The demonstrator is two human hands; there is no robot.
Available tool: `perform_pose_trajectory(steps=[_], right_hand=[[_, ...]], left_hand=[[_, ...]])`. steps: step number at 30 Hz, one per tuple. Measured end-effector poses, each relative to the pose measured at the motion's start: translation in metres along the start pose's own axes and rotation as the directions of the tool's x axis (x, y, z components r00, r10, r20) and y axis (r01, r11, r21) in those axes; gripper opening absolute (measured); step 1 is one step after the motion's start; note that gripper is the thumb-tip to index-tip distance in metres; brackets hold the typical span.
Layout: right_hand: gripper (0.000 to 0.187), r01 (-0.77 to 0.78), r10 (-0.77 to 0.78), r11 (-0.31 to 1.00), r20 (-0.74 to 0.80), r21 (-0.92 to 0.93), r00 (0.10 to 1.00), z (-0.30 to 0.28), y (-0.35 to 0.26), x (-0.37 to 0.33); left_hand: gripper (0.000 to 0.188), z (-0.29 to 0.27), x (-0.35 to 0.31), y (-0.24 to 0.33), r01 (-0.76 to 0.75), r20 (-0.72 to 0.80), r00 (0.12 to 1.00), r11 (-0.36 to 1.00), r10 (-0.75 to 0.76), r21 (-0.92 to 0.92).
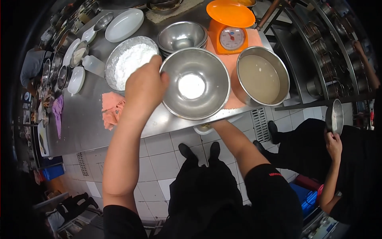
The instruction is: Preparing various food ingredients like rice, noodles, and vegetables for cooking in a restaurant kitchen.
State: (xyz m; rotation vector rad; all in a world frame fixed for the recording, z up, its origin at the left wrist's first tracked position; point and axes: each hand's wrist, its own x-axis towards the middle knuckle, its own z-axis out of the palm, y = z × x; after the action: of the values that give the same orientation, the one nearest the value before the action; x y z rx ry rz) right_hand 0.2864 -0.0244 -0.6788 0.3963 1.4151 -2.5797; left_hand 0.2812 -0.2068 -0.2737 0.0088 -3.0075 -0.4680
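Observation:
My left hand (148,81) is closed at the left rim of a steel mixing bowl (215,85), its thumb over that rim. A bright white round patch covers the bowl's bottom; whether it is powder or glare I cannot tell. Partly behind this hand stands a bowl of white powder (133,59). My right forearm (234,139) reaches below the front table edge, and the right hand is hidden there. Next to that wrist, under the edge, part of a white container (203,129) shows. To the right is a deep steel pot (259,77) of cloudy beige liquid.
Behind the mixing bowl are stacked steel bowls (182,36) and an orange dial scale (230,36). A crumpled orange cloth (112,109) lies left, near white dishes (76,80) and a plastic bottle (93,64). At right, a co-worker's hand (333,144) holds a steel bowl (336,117).

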Motion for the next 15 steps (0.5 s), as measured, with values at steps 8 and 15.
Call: perform_pose_trajectory(steps=[8,15], right_hand=[[0.054,-0.049,0.035,0.934,-0.045,-0.355,0.998,-0.039,-0.034,0.013],[0.051,-0.057,0.025,0.785,-0.06,-0.617,0.998,-0.031,0.0,-0.014]], left_hand=[[0.018,-0.045,-0.052,-0.004,0.171,-0.06,0.971,0.849,-0.231,-0.501],[0.006,-0.012,-0.237,-0.071,0.541,0.271,0.837,0.647,-0.475,-0.537]])
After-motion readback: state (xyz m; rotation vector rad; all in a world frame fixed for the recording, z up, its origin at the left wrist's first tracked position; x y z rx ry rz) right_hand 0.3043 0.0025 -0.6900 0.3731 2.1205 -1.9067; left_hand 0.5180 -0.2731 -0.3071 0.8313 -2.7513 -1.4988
